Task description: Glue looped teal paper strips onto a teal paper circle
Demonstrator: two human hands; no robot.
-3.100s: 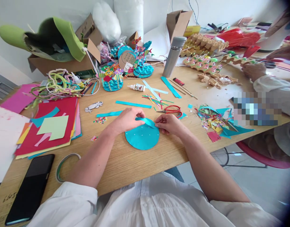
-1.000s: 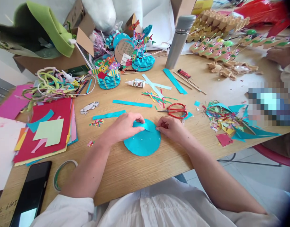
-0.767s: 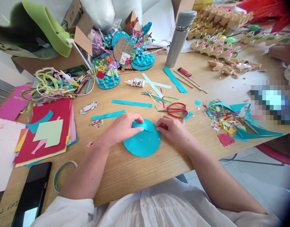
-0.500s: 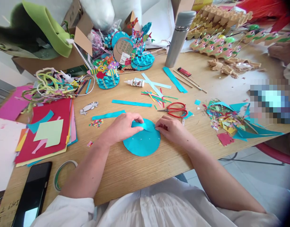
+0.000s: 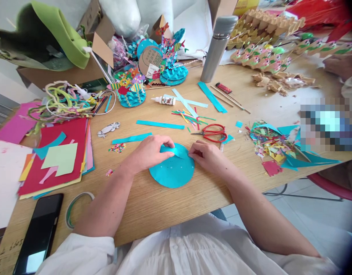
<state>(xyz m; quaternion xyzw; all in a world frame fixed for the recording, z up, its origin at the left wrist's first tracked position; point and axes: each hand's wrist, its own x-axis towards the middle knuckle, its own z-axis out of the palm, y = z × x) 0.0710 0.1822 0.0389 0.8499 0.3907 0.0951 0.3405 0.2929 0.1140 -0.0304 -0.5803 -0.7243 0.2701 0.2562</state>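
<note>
A round blue paper disc with small white dots lies on the table between my hands. Across its upper part curves a blue paper strip. My left hand pinches the strip near its left end, thumb toward me, over the disc's upper left. With fingertips pressed together, my right hand grips the strip's other end at the disc's right edge. Just beyond my right hand rest red-handled scissors. Two more blue strips lie past the disc.
A glue bottle, thin coloured strips and a grey flask stand or lie farther back. Coloured paper sheets, a phone and a tape roll are at left, paper scraps at right. Another person's hand shows far right.
My hands and the strip hold almost the same position over the disc. Only a slight shift of the whole view shows.
</note>
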